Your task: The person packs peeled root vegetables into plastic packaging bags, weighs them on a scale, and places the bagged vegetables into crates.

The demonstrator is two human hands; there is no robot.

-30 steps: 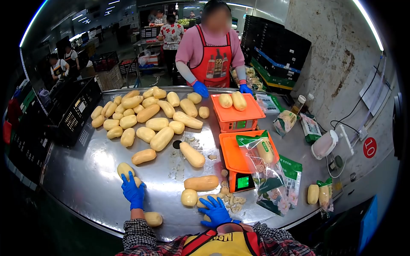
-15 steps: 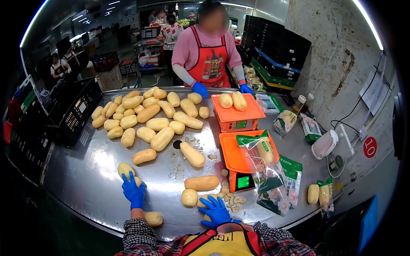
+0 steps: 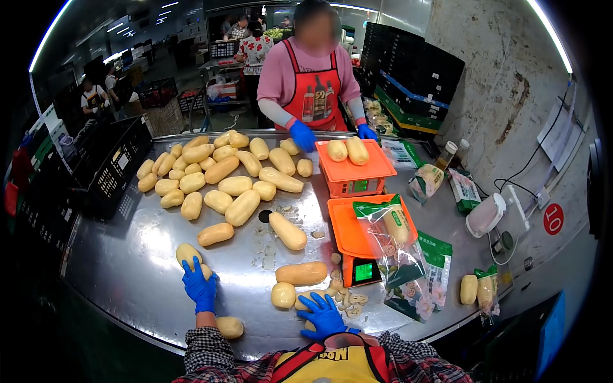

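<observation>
My left hand (image 3: 200, 287), in a blue glove, has its fingers closed over the near end of a peeled lotus root (image 3: 187, 253) on the metal table. My right hand (image 3: 324, 317), also in a blue glove, is curled over another lotus root (image 3: 310, 299), mostly hidden beneath its fingers; a pale piece shows by the thumb. Beside it lie a short lotus root (image 3: 283, 295) and a longer lotus root (image 3: 302, 273). One more lotus root (image 3: 229, 327) is near my left wrist. Thin lotus slices (image 3: 352, 305) lie right of my right hand.
A pile of lotus roots (image 3: 221, 169) covers the far left. An orange scale (image 3: 348, 233) carries a bagged lotus root (image 3: 397, 223); a second orange scale (image 3: 373, 167) holds two roots. A co-worker (image 3: 313, 89) stands opposite. Black crates (image 3: 118, 163) stand left, printed bags (image 3: 436, 255) right.
The co-worker's gloved hand beside the far scale has lifted slightly and shifted toward the scale. My two hands and the lotus roots under them have not visibly moved.
</observation>
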